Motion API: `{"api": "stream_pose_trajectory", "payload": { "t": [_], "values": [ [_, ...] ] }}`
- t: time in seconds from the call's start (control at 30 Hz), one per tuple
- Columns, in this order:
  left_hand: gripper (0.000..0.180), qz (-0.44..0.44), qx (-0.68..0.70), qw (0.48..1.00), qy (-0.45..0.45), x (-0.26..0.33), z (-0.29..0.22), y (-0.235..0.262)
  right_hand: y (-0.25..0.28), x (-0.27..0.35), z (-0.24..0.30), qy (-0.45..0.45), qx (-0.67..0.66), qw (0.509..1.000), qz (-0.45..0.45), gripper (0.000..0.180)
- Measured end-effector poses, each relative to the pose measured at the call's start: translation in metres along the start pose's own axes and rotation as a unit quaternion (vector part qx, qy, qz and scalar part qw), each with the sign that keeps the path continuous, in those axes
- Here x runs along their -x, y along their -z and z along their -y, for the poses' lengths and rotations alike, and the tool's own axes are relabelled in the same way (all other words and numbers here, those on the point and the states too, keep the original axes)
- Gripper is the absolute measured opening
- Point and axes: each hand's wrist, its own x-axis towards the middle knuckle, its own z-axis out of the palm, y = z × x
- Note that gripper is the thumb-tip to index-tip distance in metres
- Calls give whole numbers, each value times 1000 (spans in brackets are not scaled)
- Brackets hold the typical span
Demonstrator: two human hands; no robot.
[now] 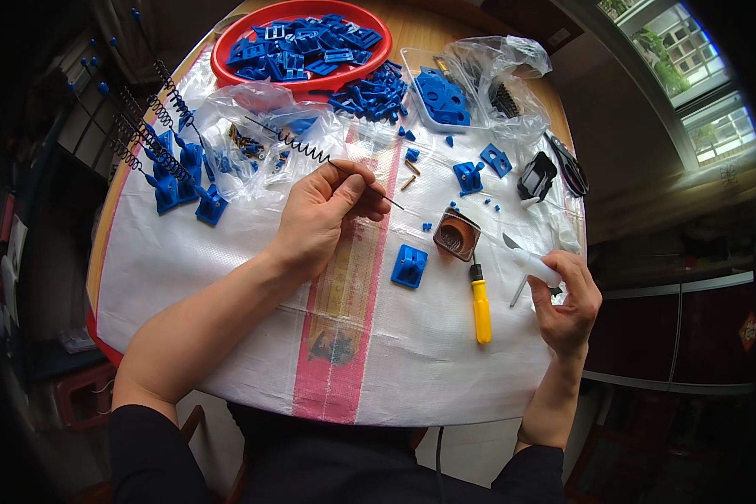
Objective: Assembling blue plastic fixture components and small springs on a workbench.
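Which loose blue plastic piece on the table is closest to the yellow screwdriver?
The square blue piece lying alone just left of the yellow screwdriver. The other blue pieces sit farther up the table, near the bags and red tray.

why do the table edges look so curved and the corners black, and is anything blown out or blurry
Head view: the fisheye lens bows the table edge and blackens the corners; the window at upper right is bright but still readable; glare streaks the clear plastic bags; the left hand and right hand look sharp, with no clear motion blur.
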Motion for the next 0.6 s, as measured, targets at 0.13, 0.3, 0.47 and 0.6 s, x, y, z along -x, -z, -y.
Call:
{"api": "stream_pose_trajectory", "payload": {
  "t": [0.13,0.3,0.47,0.6],
  "values": [
    [14,4,-2,1000,-1,0,0,0,1,0,1,5,7,1000,6,28],
    [13,5,-4,1000,-2,0,1,0,2,-1,3,16,9,1000,11,26],
    [13,-1,-9,1000,-1,1,-1,-1,2,-1,5,10,8,1000,13,25],
    [13,5,-7,1000,1,1,0,0,1,-1,6,11,8,1000,15,26]
  ]
}}
